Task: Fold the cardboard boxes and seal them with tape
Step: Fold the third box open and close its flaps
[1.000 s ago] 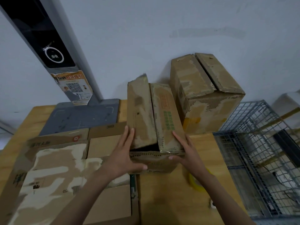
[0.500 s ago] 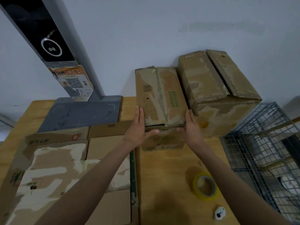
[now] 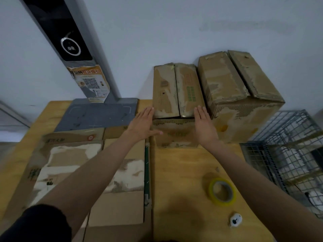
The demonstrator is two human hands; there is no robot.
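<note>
Both hands, left hand (image 3: pixel 142 125) and right hand (image 3: pixel 205 127), press flat, fingers straight, against the sides of the folded box (image 3: pixel 175 102), gripping nothing. The flaps look closed but untaped. Next, I judge, comes reaching for the tape roll (image 3: pixel 222 192) on the surface (image 3: pixel 183 172).

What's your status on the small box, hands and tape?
Both hands open: left hand and right hand flank the small box. Flaps closed, untaped. Tape roll untouched on table. Nothing in the way.

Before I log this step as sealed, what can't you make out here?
- Small box top seam: tape not discernible, head view too blurred.
- Left hand and right hand: contact with the box sides unclear.
- Wire cage: cut by the right edge.
- Labels: print too small.
</note>
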